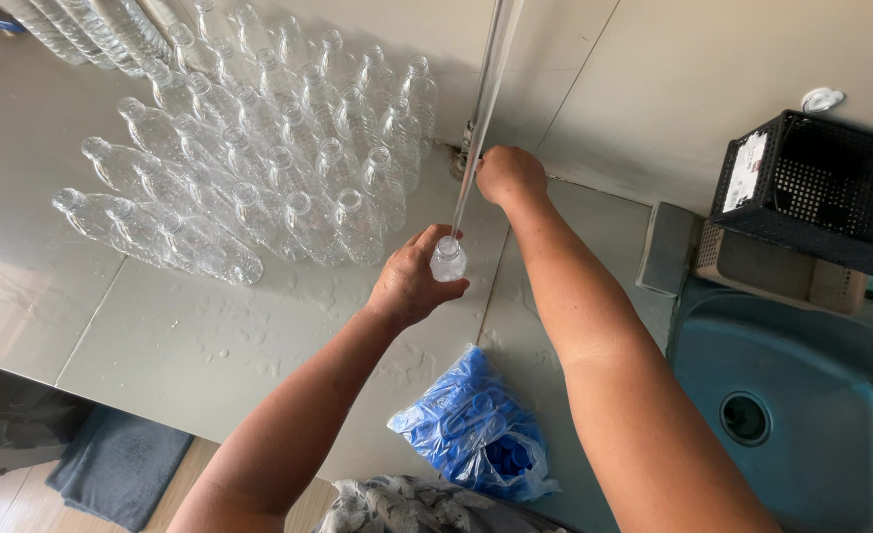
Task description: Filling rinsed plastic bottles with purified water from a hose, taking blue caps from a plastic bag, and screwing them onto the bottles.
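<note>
Clear plastic bottle (447, 259) gripped upright in left hand (409, 284), mouth under thin tube (476, 128) running down from above. Right hand (508, 174) clenched around tube's base, just beyond bottle. Judging by this: filling step. Rows of open bottles (259, 148) left of bottle; bag of blue caps (476, 424) just nearer than it. Likely calls for steady mouth alignment.

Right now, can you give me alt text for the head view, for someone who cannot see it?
The left hand holds a small clear plastic bottle under a thin clear tube, while the right hand grips a fitting at the wall. Rows of open clear bottles stand behind; a bag of blue caps lies nearer.
</note>
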